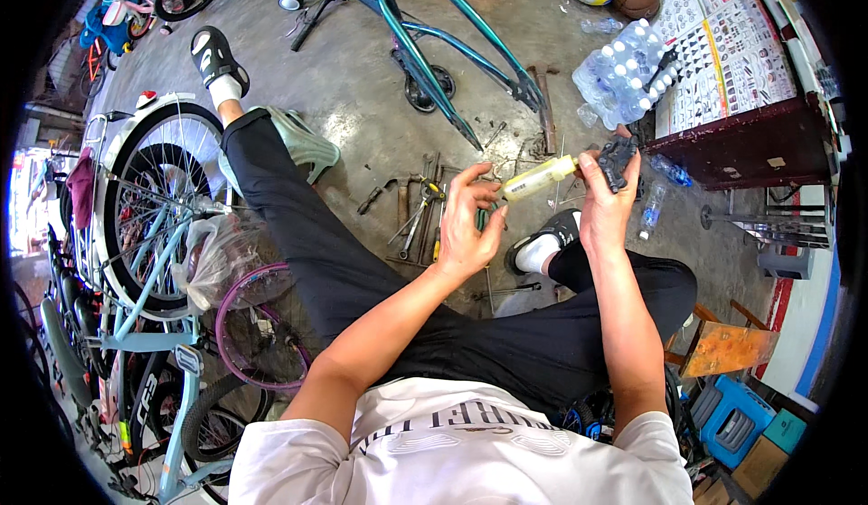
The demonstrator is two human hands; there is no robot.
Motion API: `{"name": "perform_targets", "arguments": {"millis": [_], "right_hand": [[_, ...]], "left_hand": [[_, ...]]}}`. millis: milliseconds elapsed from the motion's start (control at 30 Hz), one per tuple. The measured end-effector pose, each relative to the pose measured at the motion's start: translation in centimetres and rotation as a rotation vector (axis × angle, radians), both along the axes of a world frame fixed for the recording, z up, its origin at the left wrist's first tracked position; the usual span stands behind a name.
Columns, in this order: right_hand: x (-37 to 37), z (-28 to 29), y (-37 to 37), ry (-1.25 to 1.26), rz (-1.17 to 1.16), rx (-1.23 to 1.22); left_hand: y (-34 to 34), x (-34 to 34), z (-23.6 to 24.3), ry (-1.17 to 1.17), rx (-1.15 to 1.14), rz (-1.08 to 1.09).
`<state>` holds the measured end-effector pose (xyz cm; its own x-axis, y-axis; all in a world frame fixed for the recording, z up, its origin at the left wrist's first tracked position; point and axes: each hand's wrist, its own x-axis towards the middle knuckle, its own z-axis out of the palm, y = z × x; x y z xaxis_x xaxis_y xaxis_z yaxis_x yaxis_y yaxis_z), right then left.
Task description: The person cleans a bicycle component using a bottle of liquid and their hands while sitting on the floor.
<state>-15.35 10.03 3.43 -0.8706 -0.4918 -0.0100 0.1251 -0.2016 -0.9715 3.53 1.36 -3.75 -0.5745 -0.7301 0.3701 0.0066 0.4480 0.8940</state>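
My left hand [469,222] holds a slim squeeze bottle [538,179] by its base, with the fingertips and thumb at that end. The bottle is pale and see-through with a yellow cap, and lies tilted, its cap end toward my right hand [600,205]. Between the thumb and fingers of my right hand is a small, chunky black part [618,160], raised above the floor; its exact kind cannot be made out. The bottle's tip meets the area by my right thumb, where contact with the black part is unclear.
A teal bicycle frame [438,75] lies ahead, with hand tools and a hammer [403,199] scattered nearer. Bottled water in a pack [624,69] stands right, beside a display board [723,44]. A bicycle wheel [163,202] and a pink rim [226,324] are left.
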Motion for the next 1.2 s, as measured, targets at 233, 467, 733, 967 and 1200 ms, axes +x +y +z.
{"name": "perform_targets", "arguments": {"millis": [233,467,733,967,1200], "right_hand": [[0.2,-0.8,-0.1,0.024,0.017,0.019],[0.6,-0.7,-0.2,0.110,0.100,0.046],[1.3,-1.5,-0.4,0.283,0.178,0.186],[1.5,-2.2,-0.2,0.281,0.207,0.220],[1.7,-1.5,-0.4,0.339,0.243,0.243]], "left_hand": [[-0.1,-0.6,-0.3,0.018,0.232,-0.053],[-0.1,-0.5,-2.7,0.103,0.933,-0.333],[-0.1,-0.5,-1.4,0.325,1.302,-0.377],[-0.6,-0.4,-2.1,0.238,1.492,-0.340],[-1.1,-0.6,-2.5,0.204,1.453,-0.368]]}}
